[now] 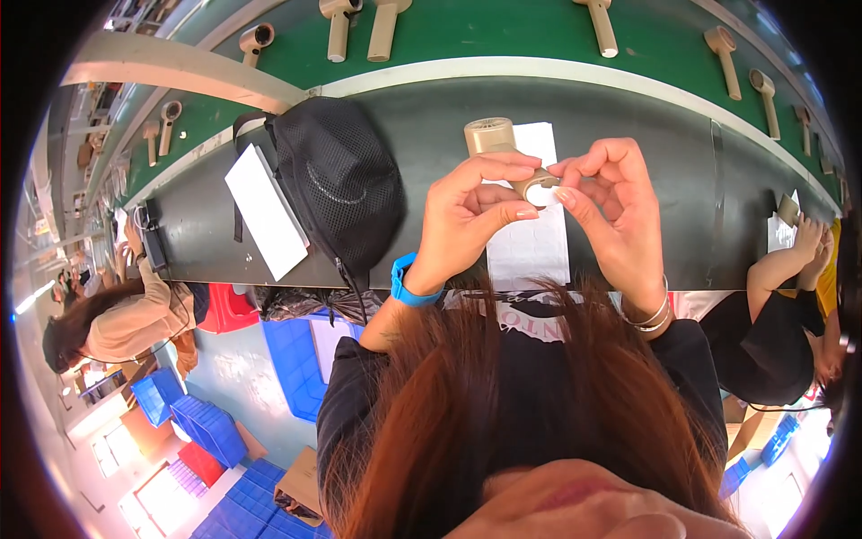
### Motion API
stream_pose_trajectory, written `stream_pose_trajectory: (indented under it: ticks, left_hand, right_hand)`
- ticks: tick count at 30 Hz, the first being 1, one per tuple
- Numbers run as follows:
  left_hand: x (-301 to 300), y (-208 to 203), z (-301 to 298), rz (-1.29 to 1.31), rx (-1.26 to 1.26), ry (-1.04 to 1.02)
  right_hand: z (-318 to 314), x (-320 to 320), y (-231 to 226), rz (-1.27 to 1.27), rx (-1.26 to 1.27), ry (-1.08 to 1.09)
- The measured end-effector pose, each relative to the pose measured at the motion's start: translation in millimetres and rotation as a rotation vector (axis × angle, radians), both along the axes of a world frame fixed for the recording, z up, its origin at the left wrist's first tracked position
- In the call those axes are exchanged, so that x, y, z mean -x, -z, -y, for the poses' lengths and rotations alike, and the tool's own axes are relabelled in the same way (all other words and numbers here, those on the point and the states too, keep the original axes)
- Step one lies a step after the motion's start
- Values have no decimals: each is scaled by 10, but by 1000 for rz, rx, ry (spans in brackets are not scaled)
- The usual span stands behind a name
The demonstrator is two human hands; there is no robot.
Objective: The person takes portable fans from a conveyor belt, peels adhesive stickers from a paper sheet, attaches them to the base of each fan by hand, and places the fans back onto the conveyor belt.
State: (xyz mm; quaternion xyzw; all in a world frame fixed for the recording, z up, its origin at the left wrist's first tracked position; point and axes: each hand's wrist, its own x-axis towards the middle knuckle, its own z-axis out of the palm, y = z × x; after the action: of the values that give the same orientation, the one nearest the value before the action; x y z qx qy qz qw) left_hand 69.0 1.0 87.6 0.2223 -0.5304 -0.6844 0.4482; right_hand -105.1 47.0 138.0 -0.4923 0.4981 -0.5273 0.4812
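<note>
Head view: gold handheld device is located above white printed sheets, its round head pointing away from the person and its white end piece toward the person. Left hand is closed, pinching the handle between thumb and fingers. Right hand pinches the same device at its white end, remaining fingers curled. Dark worktable lies beneath. Black mesh bag stands to the left, touching a white flat item. Beyond, similar devices rest on a green belt.
</note>
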Motion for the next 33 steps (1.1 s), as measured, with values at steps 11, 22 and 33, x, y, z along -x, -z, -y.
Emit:
stream_pose_trajectory:
  ticks: [11, 22, 33]
  left_hand:
    - [19, -18, 3, 1, -9, 5]
    - [26, -18, -8, -13, -12, 12]
    - [31, -19, -18, -24, -35, 15]
  right_hand:
    - [0, 25, -6, -16, -2, 1]
    - [-21, 7, -25, -76, 19, 17]
    - [-19, 3, -39, -99, 19, 31]
